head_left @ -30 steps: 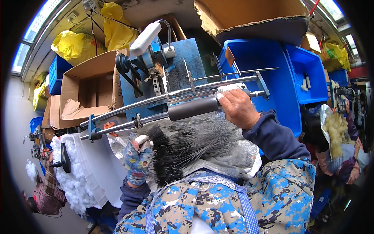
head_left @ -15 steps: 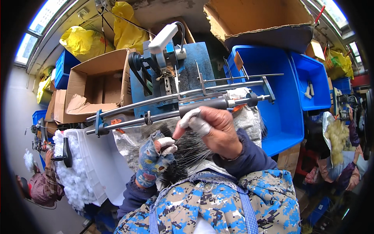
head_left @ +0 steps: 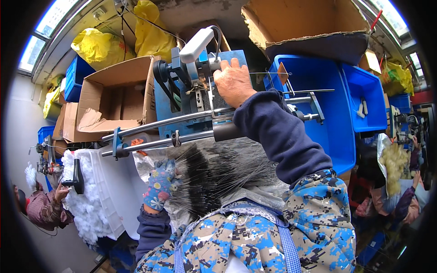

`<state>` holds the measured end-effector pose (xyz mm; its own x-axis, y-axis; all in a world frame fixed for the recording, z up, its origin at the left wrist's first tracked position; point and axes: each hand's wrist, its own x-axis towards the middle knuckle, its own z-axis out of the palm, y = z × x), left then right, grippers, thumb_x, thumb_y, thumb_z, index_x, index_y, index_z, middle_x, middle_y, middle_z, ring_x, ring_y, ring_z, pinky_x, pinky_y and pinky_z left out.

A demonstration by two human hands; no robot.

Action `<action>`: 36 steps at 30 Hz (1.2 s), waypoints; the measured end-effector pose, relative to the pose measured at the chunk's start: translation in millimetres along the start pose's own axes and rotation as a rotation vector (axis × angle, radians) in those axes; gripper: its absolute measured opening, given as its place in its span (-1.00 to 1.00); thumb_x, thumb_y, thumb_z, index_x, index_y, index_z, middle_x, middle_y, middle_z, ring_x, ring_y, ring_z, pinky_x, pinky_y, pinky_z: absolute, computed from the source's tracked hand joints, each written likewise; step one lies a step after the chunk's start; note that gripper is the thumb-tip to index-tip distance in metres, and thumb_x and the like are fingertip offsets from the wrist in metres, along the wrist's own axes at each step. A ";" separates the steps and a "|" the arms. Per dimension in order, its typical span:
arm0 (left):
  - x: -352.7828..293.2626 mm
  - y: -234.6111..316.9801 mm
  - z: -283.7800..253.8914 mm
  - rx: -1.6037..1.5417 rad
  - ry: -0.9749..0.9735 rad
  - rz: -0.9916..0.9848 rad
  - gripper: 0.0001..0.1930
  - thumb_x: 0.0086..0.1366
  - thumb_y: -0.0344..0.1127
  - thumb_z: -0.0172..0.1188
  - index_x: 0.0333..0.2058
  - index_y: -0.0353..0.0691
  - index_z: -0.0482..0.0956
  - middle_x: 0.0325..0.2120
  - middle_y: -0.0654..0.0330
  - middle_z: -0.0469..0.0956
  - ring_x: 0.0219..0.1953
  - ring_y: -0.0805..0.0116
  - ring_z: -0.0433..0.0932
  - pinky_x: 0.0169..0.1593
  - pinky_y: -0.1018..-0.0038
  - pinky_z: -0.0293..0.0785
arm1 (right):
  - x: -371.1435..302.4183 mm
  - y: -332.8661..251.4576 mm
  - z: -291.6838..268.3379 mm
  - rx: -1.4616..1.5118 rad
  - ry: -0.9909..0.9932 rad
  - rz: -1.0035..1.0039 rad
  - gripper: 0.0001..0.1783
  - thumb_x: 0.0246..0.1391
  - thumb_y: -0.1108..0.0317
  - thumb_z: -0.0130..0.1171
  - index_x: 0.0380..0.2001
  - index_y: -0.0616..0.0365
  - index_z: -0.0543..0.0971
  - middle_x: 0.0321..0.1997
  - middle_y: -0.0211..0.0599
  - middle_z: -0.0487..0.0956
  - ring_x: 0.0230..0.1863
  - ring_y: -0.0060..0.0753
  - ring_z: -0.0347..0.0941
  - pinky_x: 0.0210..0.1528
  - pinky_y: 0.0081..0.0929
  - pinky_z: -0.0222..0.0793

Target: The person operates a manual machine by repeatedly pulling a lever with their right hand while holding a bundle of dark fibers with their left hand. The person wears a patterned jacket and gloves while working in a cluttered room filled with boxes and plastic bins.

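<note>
My right hand [head_left: 233, 83] reaches over the bench machine [head_left: 191, 86], its fingers bent down with the tips hidden. A thin metal wire or rod [head_left: 268, 73] runs out to the right beside it; whether the fingers hold this I cannot tell. My left hand [head_left: 159, 185], in a blue patterned fingerless glove, is curled at the left edge of a pile of thin wires with black bristles [head_left: 198, 175]. What it grips there is hidden. The pile rests on a silvery sheet [head_left: 255, 189] over my lap. Two steel rails [head_left: 157, 140] with a dark roller [head_left: 226, 131] cross between me and the machine.
An open cardboard box [head_left: 116, 98] stands left of the machine, a blue bin [head_left: 325, 136] right of it. A white tub [head_left: 114, 182] and white fluffy pieces [head_left: 88, 204] lie at the left. Co-workers [head_left: 48, 209] sit on both sides.
My right hand has left the bristled wires and moved forward onto the machine. My left hand has shifted left and a little down, away from the middle of the pile.
</note>
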<state>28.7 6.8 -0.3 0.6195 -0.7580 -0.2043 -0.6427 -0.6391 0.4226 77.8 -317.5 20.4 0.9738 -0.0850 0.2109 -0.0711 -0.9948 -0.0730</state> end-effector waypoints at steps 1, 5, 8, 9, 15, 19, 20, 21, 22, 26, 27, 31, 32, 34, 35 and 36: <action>-1.7 -3.3 0.8 -0.049 -0.010 -0.033 -0.66 -0.20 -0.37 0.28 -0.35 -0.26 0.46 -0.33 0.01 0.46 -0.21 -0.09 0.39 -0.14 0.15 0.31 | 0.5 -1.2 1.2 0.000 -0.006 0.003 -0.86 -0.13 0.40 0.04 -0.45 0.13 0.55 -0.25 -0.17 0.47 -0.11 -0.13 0.33 -0.21 -0.18 0.30; -3.4 -11.4 11.7 0.185 -0.038 -0.020 -0.57 -0.15 -0.33 0.28 -0.23 -0.31 0.45 -0.25 -0.05 0.46 -0.16 -0.13 0.39 -0.03 0.14 0.30 | 0.7 -1.6 2.3 0.004 -0.020 -0.005 -0.86 -0.11 0.40 0.03 -0.43 0.10 0.54 -0.25 -0.22 0.48 -0.11 -0.12 0.33 -0.19 -0.18 0.28; -4.4 -6.2 11.3 0.187 -0.004 0.016 -0.45 -0.12 -0.30 0.28 -0.10 -0.38 0.39 -0.16 -0.08 0.46 -0.07 -0.13 0.37 0.06 0.13 0.25 | 0.0 0.6 4.0 0.025 -0.017 -0.020 -0.86 -0.11 0.41 0.04 -0.42 0.09 0.54 -0.28 -0.26 0.49 -0.12 -0.15 0.33 -0.17 -0.17 0.24; -5.5 -5.7 10.6 0.169 -0.009 0.013 -0.43 -0.12 -0.30 0.28 -0.08 -0.39 0.38 -0.14 -0.09 0.45 -0.06 -0.13 0.37 0.08 0.13 0.24 | -0.6 1.0 4.4 0.028 -0.010 -0.021 -0.86 -0.12 0.41 0.04 -0.42 0.08 0.53 -0.29 -0.28 0.49 -0.13 -0.15 0.33 -0.16 -0.17 0.23; -8.8 -18.6 12.1 0.065 -0.034 -0.077 -0.33 -0.10 -0.27 0.25 0.05 -0.33 0.29 -0.09 -0.09 0.42 -0.02 -0.11 0.36 0.10 0.09 0.22 | -1.6 -0.6 0.4 0.007 -0.015 -0.012 -0.86 -0.12 0.42 0.05 -0.42 0.05 0.53 -0.32 -0.33 0.51 -0.14 -0.18 0.32 -0.14 -0.16 0.16; -10.5 -23.8 20.6 0.295 0.052 -0.096 -0.33 -0.10 -0.32 0.25 0.05 -0.34 0.29 -0.15 0.03 0.48 -0.06 -0.07 0.39 0.08 0.11 0.23 | -2.9 0.5 0.4 0.014 -0.013 -0.020 -0.86 -0.10 0.41 0.03 -0.42 0.03 0.54 -0.34 -0.36 0.51 -0.14 -0.20 0.33 -0.13 -0.16 0.13; -11.3 -26.2 23.5 0.345 0.081 -0.097 -0.33 -0.11 -0.33 0.25 0.05 -0.34 0.29 -0.16 0.07 0.49 -0.06 -0.06 0.40 0.08 0.11 0.23 | -2.4 0.6 0.6 0.026 -0.023 -0.023 -0.86 -0.11 0.39 0.04 -0.42 0.03 0.55 -0.33 -0.35 0.53 -0.13 -0.20 0.33 -0.12 -0.14 0.13; -12.0 -28.7 23.8 0.277 0.045 -0.122 -0.33 -0.10 -0.33 0.25 0.05 -0.34 0.29 -0.16 0.08 0.49 -0.06 -0.05 0.39 0.08 0.12 0.23 | -1.3 0.5 1.0 0.039 -0.033 -0.026 -0.85 -0.11 0.38 0.05 -0.42 0.03 0.57 -0.32 -0.34 0.54 -0.11 -0.19 0.33 -0.11 -0.11 0.13; -11.5 -28.8 21.2 0.209 0.010 -0.149 -0.34 -0.10 -0.33 0.25 0.05 -0.33 0.29 -0.15 0.09 0.49 -0.06 -0.05 0.39 0.09 0.13 0.22 | -0.6 0.1 1.5 0.053 -0.043 -0.030 -0.84 -0.11 0.36 0.06 -0.42 0.04 0.59 -0.31 -0.33 0.55 -0.10 -0.19 0.33 -0.10 -0.09 0.13; -11.5 -32.4 22.0 0.134 0.067 -0.062 -0.41 -0.14 -0.35 0.30 -0.07 -0.34 0.34 -0.26 0.09 0.53 -0.03 -0.08 0.36 0.07 0.15 0.22 | -2.4 1.4 0.9 0.020 -0.021 0.010 -0.85 -0.13 0.37 0.07 -0.43 0.03 0.59 -0.34 -0.36 0.56 -0.10 -0.20 0.33 -0.11 -0.09 0.11; -11.6 -32.8 21.9 0.125 0.075 -0.059 -0.43 -0.14 -0.36 0.29 -0.08 -0.34 0.35 -0.27 0.10 0.53 -0.05 -0.08 0.37 0.06 0.16 0.24 | -1.8 1.1 0.4 0.023 -0.021 0.011 -0.85 -0.13 0.37 0.06 -0.43 0.03 0.59 -0.34 -0.36 0.56 -0.10 -0.20 0.33 -0.12 -0.10 0.11; -13.0 -36.2 26.2 0.117 0.120 -0.052 -0.51 -0.13 -0.39 0.27 -0.14 -0.32 0.38 -0.31 0.10 0.54 -0.13 -0.06 0.40 -0.03 0.18 0.29 | -2.4 2.9 5.0 0.058 0.022 -0.018 -0.88 -0.12 0.40 0.03 -0.46 0.00 0.54 -0.41 -0.41 0.53 -0.17 -0.25 0.33 -0.13 -0.19 0.07; -12.8 -36.5 27.1 0.123 0.135 -0.053 -0.52 -0.14 -0.41 0.26 -0.16 -0.31 0.39 -0.32 0.10 0.54 -0.15 -0.06 0.40 -0.05 0.19 0.31 | -2.8 3.5 5.3 0.097 0.049 -0.020 -0.89 -0.13 0.41 0.03 -0.49 0.00 0.54 -0.42 -0.42 0.53 -0.18 -0.25 0.33 -0.12 -0.20 0.04; -11.0 -32.0 21.1 0.014 0.083 -0.094 -0.53 -0.15 -0.42 0.26 -0.17 -0.30 0.40 -0.35 0.10 0.53 -0.17 -0.06 0.41 -0.06 0.18 0.30 | -1.5 4.4 5.5 0.140 0.043 -0.011 -0.86 -0.13 0.41 0.02 -0.48 -0.01 0.56 -0.41 -0.42 0.54 -0.18 -0.26 0.32 -0.12 -0.19 0.03; -9.9 -29.5 17.7 -0.041 0.056 -0.114 -0.54 -0.15 -0.43 0.26 -0.18 -0.29 0.41 -0.36 0.09 0.53 -0.18 -0.06 0.41 -0.07 0.18 0.30 | -0.5 4.8 6.1 0.162 0.039 -0.006 -0.85 -0.13 0.41 0.02 -0.47 -0.02 0.57 -0.41 -0.43 0.54 -0.18 -0.26 0.32 -0.12 -0.19 0.02; -9.9 -29.3 16.0 0.027 0.052 -0.077 -0.49 -0.15 -0.42 0.25 -0.12 -0.29 0.38 -0.33 0.11 0.53 -0.19 -0.03 0.42 -0.09 0.20 0.32 | 0.7 5.4 9.4 0.183 0.052 -0.004 -0.84 -0.12 0.41 0.02 -0.46 -0.04 0.58 -0.41 -0.43 0.54 -0.18 -0.26 0.32 -0.12 -0.19 0.01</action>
<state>34.3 30.9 -24.7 0.6895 -0.6994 -0.1882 -0.6042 -0.6988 0.3831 80.1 -322.4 11.0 0.9611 -0.0888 0.2615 -0.0223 -0.9688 -0.2470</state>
